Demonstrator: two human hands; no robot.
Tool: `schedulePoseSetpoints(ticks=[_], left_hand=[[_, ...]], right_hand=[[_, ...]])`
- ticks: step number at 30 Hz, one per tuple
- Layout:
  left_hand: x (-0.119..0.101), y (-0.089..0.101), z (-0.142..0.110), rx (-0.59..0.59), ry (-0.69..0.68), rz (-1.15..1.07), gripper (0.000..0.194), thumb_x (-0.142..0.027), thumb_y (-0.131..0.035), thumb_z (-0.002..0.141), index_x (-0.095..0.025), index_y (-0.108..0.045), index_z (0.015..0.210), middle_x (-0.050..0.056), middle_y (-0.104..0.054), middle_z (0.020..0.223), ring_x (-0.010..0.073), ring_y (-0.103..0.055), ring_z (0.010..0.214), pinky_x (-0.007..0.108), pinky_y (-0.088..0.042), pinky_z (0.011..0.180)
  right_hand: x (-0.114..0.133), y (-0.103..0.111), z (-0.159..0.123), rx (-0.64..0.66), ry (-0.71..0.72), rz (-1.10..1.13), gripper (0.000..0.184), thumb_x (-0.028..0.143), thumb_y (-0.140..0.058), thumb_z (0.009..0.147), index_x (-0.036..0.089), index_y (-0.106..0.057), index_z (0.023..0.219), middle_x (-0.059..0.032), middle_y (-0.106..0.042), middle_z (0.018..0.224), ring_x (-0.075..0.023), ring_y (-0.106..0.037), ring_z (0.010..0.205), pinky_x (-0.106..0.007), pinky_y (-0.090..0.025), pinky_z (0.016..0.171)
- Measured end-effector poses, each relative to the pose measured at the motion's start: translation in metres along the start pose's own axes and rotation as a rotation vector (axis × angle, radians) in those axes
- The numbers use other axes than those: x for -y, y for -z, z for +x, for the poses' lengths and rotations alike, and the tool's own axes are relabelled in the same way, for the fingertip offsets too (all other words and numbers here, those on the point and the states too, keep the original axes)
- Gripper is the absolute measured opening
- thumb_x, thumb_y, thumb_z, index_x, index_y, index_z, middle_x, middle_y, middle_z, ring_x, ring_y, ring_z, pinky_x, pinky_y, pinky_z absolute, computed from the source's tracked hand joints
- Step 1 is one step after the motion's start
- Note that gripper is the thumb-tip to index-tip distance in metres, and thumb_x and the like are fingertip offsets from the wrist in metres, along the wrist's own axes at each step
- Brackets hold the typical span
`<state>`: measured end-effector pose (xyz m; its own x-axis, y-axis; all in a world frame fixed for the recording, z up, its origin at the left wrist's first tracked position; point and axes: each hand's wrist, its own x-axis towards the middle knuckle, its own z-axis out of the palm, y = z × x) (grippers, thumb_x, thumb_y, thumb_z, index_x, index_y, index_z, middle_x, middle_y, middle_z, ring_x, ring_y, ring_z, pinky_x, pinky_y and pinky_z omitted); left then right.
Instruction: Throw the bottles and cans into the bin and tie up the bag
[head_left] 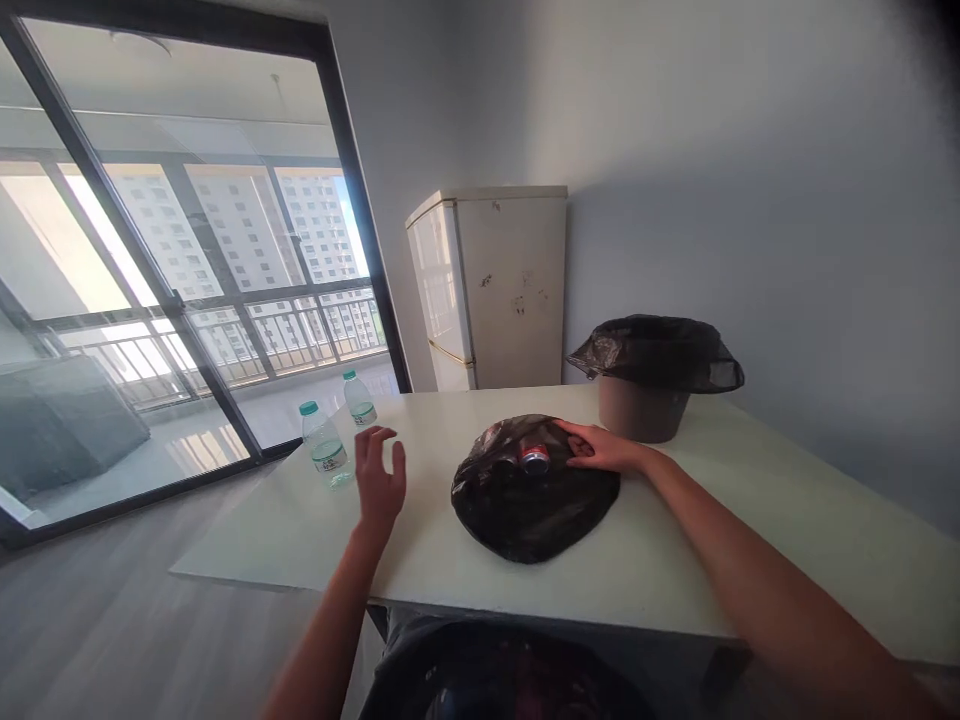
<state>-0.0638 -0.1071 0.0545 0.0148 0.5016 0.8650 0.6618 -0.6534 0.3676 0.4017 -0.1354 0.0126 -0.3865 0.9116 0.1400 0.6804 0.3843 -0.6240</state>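
Observation:
A black plastic bag (525,515) sits on the table in front of me, spread into a round shape. Within its outline lies a red can (534,455) with a silver end; whether it is inside or on top I cannot tell. My right hand (596,447) has its fingers curled at the bag's right edge, gripping the plastic. Raised over the table left of the bag, my left hand (381,475) holds nothing, fingers apart. Just beyond it stand two clear bottles with green caps, the nearer bottle (324,450) and the farther bottle (361,400).
The pale table (420,560) reaches to both sides. At its back right stands a brownish bin (637,410) lined with a black bag (660,350). Behind the table are a white fridge (514,290) and a wall. Glass sliding doors (225,250) are on the left.

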Motion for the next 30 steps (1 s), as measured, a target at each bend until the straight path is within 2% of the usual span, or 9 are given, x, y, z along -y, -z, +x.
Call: schedulePoseSetpoints(ticks=[3, 7, 9, 11, 16, 20, 24, 27, 30], left_hand=[[-0.043, -0.034, 0.008, 0.486, -0.199, -0.216, 0.026, -0.039, -0.046, 0.108, -0.023, -0.065, 0.116, 0.011, -0.063, 0.125, 0.0249, -0.061, 0.121, 0.042, -0.049, 0.109], [-0.055, -0.093, 0.019, 0.673, -0.283, -0.341, 0.035, -0.046, -0.051, 0.106, -0.024, -0.07, 0.124, 0.011, -0.065, 0.139, 0.0271, -0.059, 0.132, 0.047, -0.044, 0.118], [-0.048, -0.119, 0.016, 0.726, -0.217, -0.318, 0.041, -0.051, -0.053, 0.104, -0.023, -0.071, 0.128, 0.012, -0.061, 0.148, 0.0308, -0.056, 0.138, 0.052, -0.041, 0.122], [-0.038, -0.135, 0.007, 0.75, -0.116, -0.319, 0.05, -0.056, -0.055, 0.102, -0.022, -0.067, 0.137, 0.014, -0.056, 0.154, 0.0332, -0.052, 0.145, 0.054, -0.038, 0.124], [-0.019, -0.145, -0.01, 0.8, -0.028, -0.417, 0.073, -0.062, -0.061, 0.097, -0.021, -0.051, 0.156, 0.015, -0.048, 0.164, 0.0341, -0.037, 0.158, 0.053, -0.031, 0.13], [-0.013, -0.147, -0.013, 0.916, -0.057, -0.499, 0.079, -0.063, -0.059, 0.097, -0.018, -0.044, 0.161, 0.016, -0.043, 0.168, 0.0342, -0.033, 0.16, 0.052, -0.028, 0.131], [-0.015, -0.15, -0.016, 0.871, -0.083, -0.559, 0.063, -0.057, -0.049, 0.103, -0.02, -0.051, 0.154, 0.014, -0.056, 0.158, 0.031, -0.05, 0.148, 0.048, -0.035, 0.127], [-0.016, -0.153, -0.018, 0.843, -0.043, -0.566, 0.049, -0.048, -0.048, 0.102, -0.02, -0.061, 0.141, 0.012, -0.067, 0.137, 0.0287, -0.061, 0.129, 0.046, -0.045, 0.118], [-0.016, -0.155, -0.02, 0.845, 0.027, -0.556, 0.034, -0.042, -0.048, 0.099, -0.019, -0.068, 0.112, 0.009, -0.07, 0.111, 0.0268, -0.065, 0.106, 0.046, -0.051, 0.106]], right_hand=[[-0.004, -0.002, 0.002, -0.025, 0.012, -0.032, 0.096, 0.046, -0.073, 0.092, 0.017, -0.023, 0.169, 0.0058, -0.05, 0.073, -0.0162, -0.051, 0.066, -0.028, -0.04, 0.064], [0.004, -0.005, 0.004, -0.163, 0.054, -0.038, 0.062, 0.047, -0.072, 0.092, 0.019, -0.048, 0.142, 0.0052, -0.056, 0.076, -0.0147, -0.05, 0.064, -0.028, -0.042, 0.064], [0.013, -0.006, 0.003, -0.241, 0.074, -0.05, 0.038, 0.05, -0.071, 0.093, 0.02, -0.056, 0.113, 0.0034, -0.057, 0.078, -0.0141, -0.049, 0.065, -0.028, -0.041, 0.064], [0.025, -0.008, 0.002, -0.264, 0.117, -0.088, 0.034, 0.052, -0.067, 0.095, 0.021, -0.056, 0.09, 0.0015, -0.057, 0.077, -0.0141, -0.048, 0.066, -0.029, -0.04, 0.065], [0.05, -0.016, 0.003, -0.213, 0.224, -0.152, 0.047, 0.062, -0.067, 0.096, 0.021, -0.055, 0.077, -0.0017, -0.057, 0.077, -0.0177, -0.05, 0.072, -0.033, -0.045, 0.072], [0.058, -0.025, 0.012, -0.199, 0.281, -0.211, 0.043, 0.063, -0.073, 0.092, 0.022, -0.065, 0.102, -0.0085, -0.063, 0.103, -0.0263, -0.057, 0.1, -0.042, -0.05, 0.095], [0.05, -0.033, 0.017, -0.243, 0.227, -0.286, 0.063, 0.062, -0.081, 0.086, 0.024, -0.061, 0.133, -0.0116, -0.056, 0.121, -0.0312, -0.054, 0.116, -0.051, -0.048, 0.109], [0.042, -0.036, 0.017, -0.271, 0.181, -0.308, 0.067, 0.06, -0.083, 0.085, 0.025, -0.061, 0.138, -0.0128, -0.051, 0.129, -0.0338, -0.052, 0.124, -0.055, -0.045, 0.115], [0.038, -0.039, 0.018, -0.279, 0.141, -0.334, 0.069, 0.059, -0.083, 0.084, 0.028, -0.059, 0.141, -0.0128, -0.05, 0.137, -0.0357, -0.05, 0.132, -0.058, -0.043, 0.119]])
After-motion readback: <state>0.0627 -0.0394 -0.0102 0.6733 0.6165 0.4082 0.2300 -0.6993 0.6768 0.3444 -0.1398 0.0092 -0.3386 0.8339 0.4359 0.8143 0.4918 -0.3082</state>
